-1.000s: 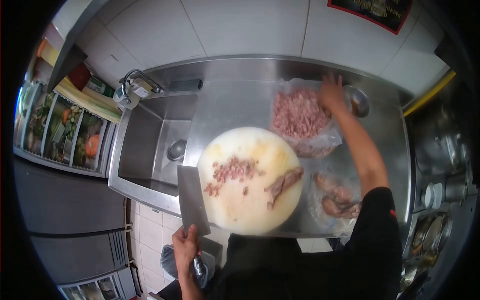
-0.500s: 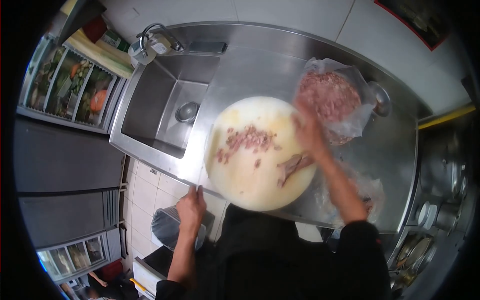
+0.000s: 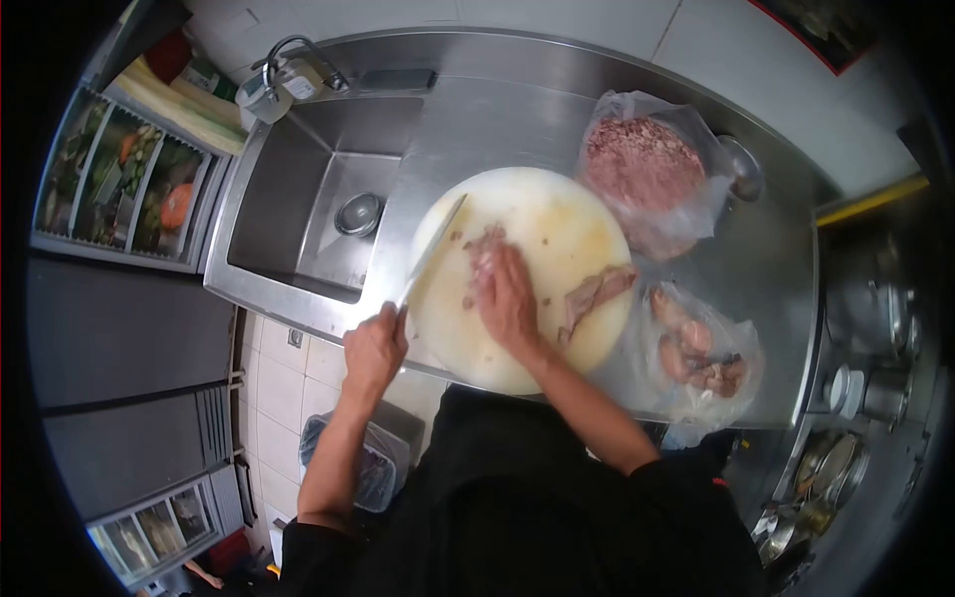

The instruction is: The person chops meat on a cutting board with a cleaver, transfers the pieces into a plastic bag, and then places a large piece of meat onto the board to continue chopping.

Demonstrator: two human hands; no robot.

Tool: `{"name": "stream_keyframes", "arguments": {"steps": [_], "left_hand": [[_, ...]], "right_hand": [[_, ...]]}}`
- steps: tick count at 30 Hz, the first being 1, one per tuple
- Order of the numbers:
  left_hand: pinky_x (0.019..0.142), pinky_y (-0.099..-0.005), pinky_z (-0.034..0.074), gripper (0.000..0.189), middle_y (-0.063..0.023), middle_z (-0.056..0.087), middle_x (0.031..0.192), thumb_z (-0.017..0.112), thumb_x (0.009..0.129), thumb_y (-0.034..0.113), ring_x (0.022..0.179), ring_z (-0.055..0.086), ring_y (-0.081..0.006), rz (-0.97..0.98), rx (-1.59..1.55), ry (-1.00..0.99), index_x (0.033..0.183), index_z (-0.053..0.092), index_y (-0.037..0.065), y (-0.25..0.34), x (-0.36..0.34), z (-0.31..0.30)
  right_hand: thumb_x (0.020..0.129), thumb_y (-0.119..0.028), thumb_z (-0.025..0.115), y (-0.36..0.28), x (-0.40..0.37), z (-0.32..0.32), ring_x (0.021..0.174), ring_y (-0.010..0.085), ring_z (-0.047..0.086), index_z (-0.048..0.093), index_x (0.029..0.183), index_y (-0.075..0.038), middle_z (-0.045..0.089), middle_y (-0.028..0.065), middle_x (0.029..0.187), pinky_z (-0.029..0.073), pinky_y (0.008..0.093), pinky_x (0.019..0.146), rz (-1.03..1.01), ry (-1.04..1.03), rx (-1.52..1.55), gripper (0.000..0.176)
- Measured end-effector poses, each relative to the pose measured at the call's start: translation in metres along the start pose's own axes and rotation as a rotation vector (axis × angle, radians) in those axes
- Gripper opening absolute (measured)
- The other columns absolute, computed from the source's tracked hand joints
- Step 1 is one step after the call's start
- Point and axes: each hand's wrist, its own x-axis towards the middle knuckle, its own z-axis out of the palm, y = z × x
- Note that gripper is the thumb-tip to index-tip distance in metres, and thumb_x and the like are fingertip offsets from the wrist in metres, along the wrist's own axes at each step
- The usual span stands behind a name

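A round pale cutting board (image 3: 557, 224) lies on the steel counter. My left hand (image 3: 374, 350) grips the handle of a cleaver (image 3: 430, 249), whose blade rests edge-down on the board's left side. My right hand (image 3: 504, 294) lies flat on the board, fingers over a small heap of chopped pink meat (image 3: 484, 242) beside the blade. A strip of uncut meat (image 3: 595, 293) sits on the board's right part.
A plastic bag of minced meat (image 3: 642, 164) lies behind the board, a bag of meat pieces (image 3: 696, 353) to its right. A ladle (image 3: 741, 169) lies near the wall. The sink (image 3: 318, 199) with tap is at left. A bin (image 3: 363, 463) stands below.
My right hand came back from the minced-meat bag and settled on the chopped meat. My left hand lifted the cleaver from the counter's front edge and set its blade on the board.
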Motion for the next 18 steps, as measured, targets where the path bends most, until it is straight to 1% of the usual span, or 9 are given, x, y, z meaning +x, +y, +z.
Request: {"name": "stream_keyframes", "arguments": {"steps": [1, 2, 3, 5, 6, 9, 12, 15, 18], "left_hand": [[0.052, -0.0519, 0.049, 0.020, -0.0184, 0.064, 0.064, 0.064, 0.097, 0.020, 0.058, 0.065, -0.0406, 0.015, 0.029, -0.032, 0.086, 0.057, 0.006, -0.006, 0.006, 0.001], [0.054, -0.0514, 0.049, 0.018, -0.0203, 0.063, 0.063, 0.063, 0.098, 0.018, 0.060, 0.064, -0.0429, 0.050, 0.006, -0.022, 0.086, 0.058, 0.005, -0.015, 0.007, 0.011], [0.053, -0.0511, 0.049, 0.018, -0.0191, 0.063, 0.063, 0.063, 0.097, 0.018, 0.059, 0.064, -0.0418, 0.100, -0.001, -0.046, 0.086, 0.057, 0.005, -0.017, 0.007, 0.013], [0.051, -0.0504, 0.049, 0.019, -0.0166, 0.064, 0.063, 0.064, 0.096, 0.019, 0.056, 0.064, -0.0396, 0.193, -0.015, -0.095, 0.087, 0.056, 0.005, -0.020, 0.001, 0.016], [0.051, -0.0500, 0.050, 0.018, -0.0164, 0.064, 0.064, 0.064, 0.095, 0.020, 0.056, 0.064, -0.0396, 0.286, -0.057, -0.083, 0.088, 0.056, 0.006, -0.020, 0.001, 0.014], [0.052, -0.0495, 0.050, 0.014, -0.0162, 0.064, 0.065, 0.063, 0.094, 0.018, 0.058, 0.065, -0.0387, 0.347, -0.026, -0.162, 0.088, 0.057, 0.007, -0.021, 0.012, -0.001], [0.052, -0.0489, 0.051, 0.018, -0.0156, 0.063, 0.064, 0.065, 0.096, 0.021, 0.058, 0.064, -0.0393, 0.331, -0.035, -0.106, 0.088, 0.059, 0.006, -0.018, 0.031, -0.001], [0.054, -0.0503, 0.050, 0.019, -0.0160, 0.065, 0.066, 0.060, 0.097, 0.023, 0.060, 0.066, -0.0377, 0.399, -0.028, -0.140, 0.086, 0.058, 0.007, -0.030, 0.043, 0.013], [0.054, -0.0498, 0.050, 0.022, -0.0184, 0.067, 0.068, 0.060, 0.098, 0.026, 0.063, 0.067, -0.0381, 0.392, -0.040, -0.269, 0.089, 0.061, 0.006, -0.036, 0.039, -0.007]], "right_hand": [[0.103, -0.019, 0.050, -0.010, -0.004, -0.009, 0.134, 0.0525, 0.046, 0.048, 0.142, 0.009, 0.050, 0.0318, 0.144, 0.038, 0.0521, 0.115, -0.039, -0.022, 0.131, 0.048], [0.104, -0.019, 0.050, -0.017, -0.012, -0.014, 0.135, 0.0527, 0.044, 0.048, 0.142, 0.010, 0.048, 0.0321, 0.145, 0.036, 0.0536, 0.116, -0.052, -0.024, 0.140, 0.048], [0.104, -0.019, 0.049, -0.021, -0.018, -0.017, 0.137, 0.0528, 0.042, 0.047, 0.142, 0.010, 0.047, 0.0324, 0.146, 0.034, 0.0550, 0.116, -0.066, -0.027, 0.152, 0.047], [0.104, -0.019, 0.048, -0.013, -0.021, -0.023, 0.140, 0.0533, 0.038, 0.046, 0.142, 0.011, 0.045, 0.0332, 0.148, 0.031, 0.0568, 0.118, -0.075, 0.050, -0.045, 0.048], [0.104, -0.019, 0.047, -0.009, -0.020, -0.026, 0.141, 0.0536, 0.036, 0.046, 0.142, 0.011, 0.044, 0.0336, 0.148, 0.029, 0.0576, 0.118, -0.085, 0.085, -0.142, 0.049], [0.104, -0.020, 0.047, 0.005, -0.001, -0.026, 0.144, 0.0543, 0.031, 0.044, 0.142, 0.013, 0.041, 0.0333, 0.152, 0.025, 0.0592, 0.120, 0.063, 0.193, -0.266, 0.050], [0.104, -0.020, 0.047, 0.022, 0.011, -0.016, 0.145, 0.0532, 0.031, 0.043, 0.142, 0.014, 0.038, 0.0336, 0.154, 0.025, 0.0588, 0.120, 0.156, 0.201, -0.449, 0.051], [0.103, -0.018, 0.049, 0.019, 0.001, -0.005, 0.144, 0.0509, 0.035, 0.048, 0.139, 0.012, 0.043, 0.0333, 0.151, 0.027, 0.0591, 0.119, 0.092, 0.141, -0.390, 0.047], [0.102, -0.018, 0.053, 0.001, -0.016, -0.003, 0.140, 0.0492, 0.042, 0.055, 0.134, 0.009, 0.051, 0.0316, 0.145, 0.029, 0.0594, 0.118, 0.084, 0.119, -0.069, 0.043]]}}
